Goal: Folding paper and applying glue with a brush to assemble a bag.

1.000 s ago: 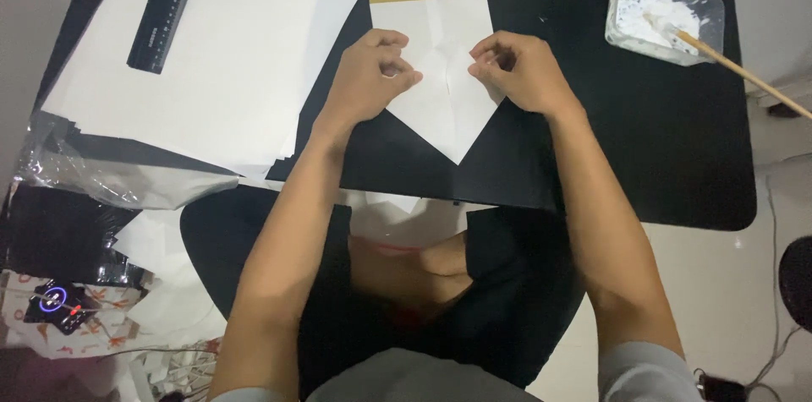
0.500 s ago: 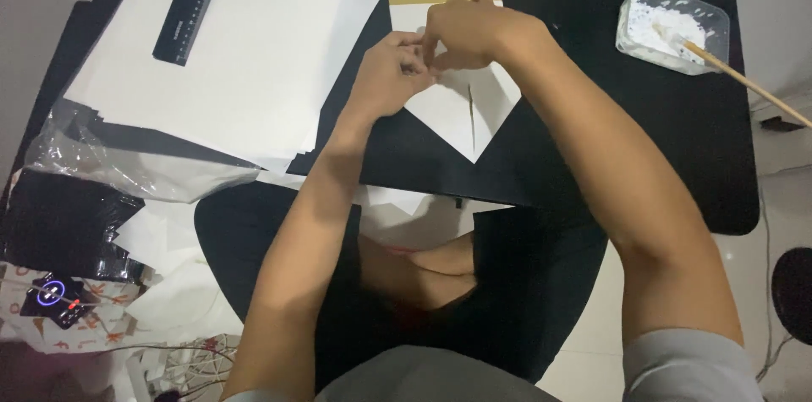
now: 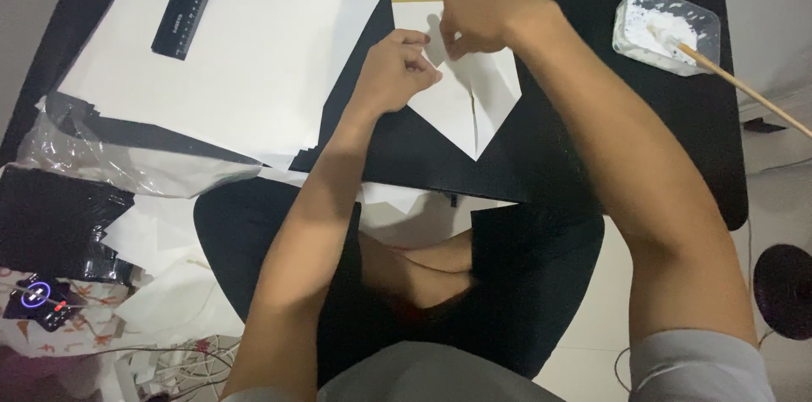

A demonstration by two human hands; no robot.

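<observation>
**Both hands pin a folded sheet at its centre crease**

The left hand (image 3: 393, 71) presses curled fingertips onto the white-and-gold paper (image 3: 474, 98), holding its left flap flat, while the right hand (image 3: 482, 15) pinches down on the upper middle of the sheet, fingers closed narrow over the fold line. The paper lies on the black table (image 3: 592, 131), its lower edges folded to a point that aims toward the person, a gold band showing along its far edge.

A second ago the hands sat apart, one on each side flap; since then the right hand has crossed inward and up over the centre, and both now meet near the crease. Judging by that, the side flaps are down and the work has passed to firming the middle.

To the left lie a large white sheet (image 3: 279, 55) with a black ruler (image 3: 190, 0) on it, and crumpled plastic wrap (image 3: 110, 157) at the table's edge. To the right, well apart, stands a clear tub of white paste (image 3: 668, 26) with a wooden stick (image 3: 744, 85) in it. Nothing lies between the hands and the paper.
</observation>
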